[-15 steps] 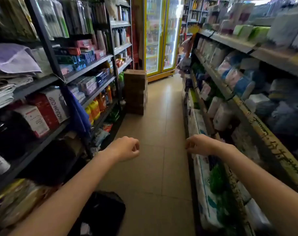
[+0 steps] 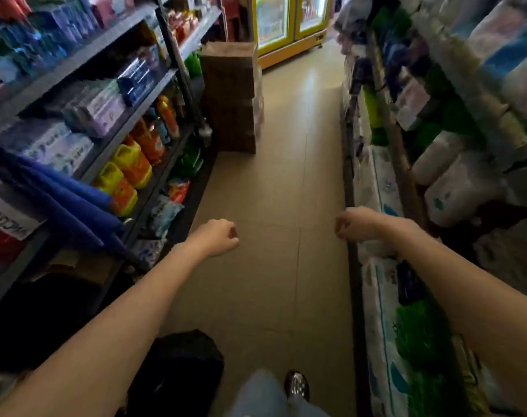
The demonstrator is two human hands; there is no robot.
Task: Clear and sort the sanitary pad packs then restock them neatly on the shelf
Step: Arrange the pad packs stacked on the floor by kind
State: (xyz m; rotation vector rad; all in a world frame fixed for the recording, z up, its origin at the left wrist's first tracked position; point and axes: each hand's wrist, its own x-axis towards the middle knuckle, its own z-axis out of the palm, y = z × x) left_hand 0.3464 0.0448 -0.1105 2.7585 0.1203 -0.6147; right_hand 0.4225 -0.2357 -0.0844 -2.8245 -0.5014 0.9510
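Head view: shop aisle, left hand (image 2: 218, 237) and right hand (image 2: 357, 224) loosely curled, grip empty. Soft pastel packs (image 2: 454, 188) on right-side shelf (image 2: 406, 188) jumbled; sorting apparently not begun.

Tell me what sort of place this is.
Most likely a small grocery or convenience shop aisle. Shelves on both sides hold packaged goods, such as orange detergent bottles on the left and wrapped tissue packs on the right, and a glass-door drinks fridge stands at the far end.

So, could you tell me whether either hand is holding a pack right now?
No, the left hand and right hand both hang loosely curled over the aisle floor, holding nothing.
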